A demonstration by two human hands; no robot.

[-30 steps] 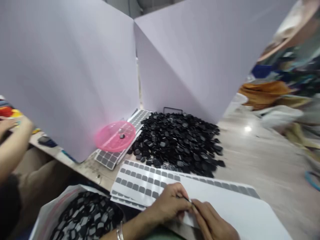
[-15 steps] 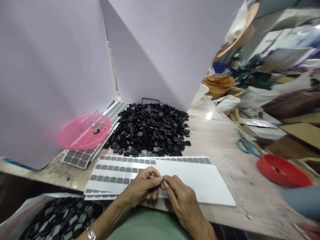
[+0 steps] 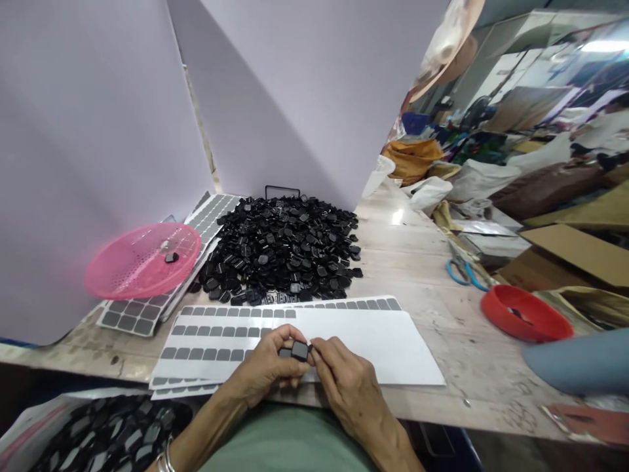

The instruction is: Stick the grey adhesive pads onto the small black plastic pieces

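Note:
My left hand (image 3: 268, 370) and my right hand (image 3: 344, 380) meet at the table's near edge and pinch a small black square piece (image 3: 299, 351) between their fingertips. Under them lies a long white sheet of grey square stickers (image 3: 221, 334), its right part bare. Behind the sheet sits a big heap of small black pieces (image 3: 282, 249). A pink perforated basket (image 3: 140, 262) with one or two pieces in it rests at the left on another sticker sheet (image 3: 130, 318).
Lilac partition boards (image 3: 98, 131) wall off the back and left. A bag of black pieces (image 3: 103, 436) sits at the lower left. At the right lie blue-handled scissors (image 3: 462, 272), a red bowl (image 3: 525, 314), cardboard and bags. A grey-blue sleeve (image 3: 580, 364) enters from the right.
The view swung to the right. My hands lifted off the sticker sheet and now hold a black piece between them.

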